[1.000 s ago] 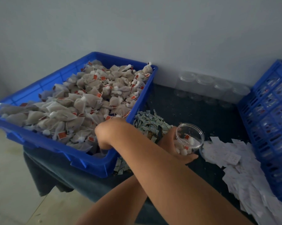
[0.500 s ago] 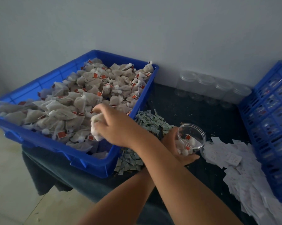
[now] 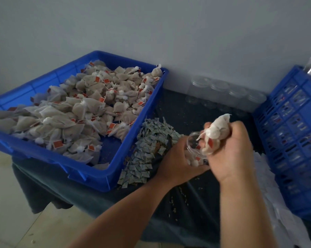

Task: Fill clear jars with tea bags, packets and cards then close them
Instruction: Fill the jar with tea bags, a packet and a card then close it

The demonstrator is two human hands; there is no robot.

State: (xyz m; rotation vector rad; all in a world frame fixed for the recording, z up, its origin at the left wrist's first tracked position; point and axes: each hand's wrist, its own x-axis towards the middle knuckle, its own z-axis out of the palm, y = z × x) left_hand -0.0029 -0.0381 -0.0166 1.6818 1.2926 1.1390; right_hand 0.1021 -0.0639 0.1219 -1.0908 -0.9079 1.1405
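A dark-clothed table (image 3: 187, 111) is standing against a grey wall. Mid-table, the left hand (image 3: 176, 163) is cupping a tilted clear jar (image 3: 194, 146) while the right hand (image 3: 231, 151) is clenching a bunch of tea bags (image 3: 216, 130) at its mouth. The bunch is looking wider than the opening, so bags are likely to catch on the rim and spill toward the packets (image 3: 147, 151) at nine o'clock or the cards (image 3: 269, 185) at four.

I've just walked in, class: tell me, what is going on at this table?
A person is filling a clear jar with tea bags. The left hand holds the jar, which has a few bags in it, while the right hand grips a bunch of tea bags at its mouth. A blue tray heaped with more bags stands to the left, with a pile of packets beside it and white cards to the right.
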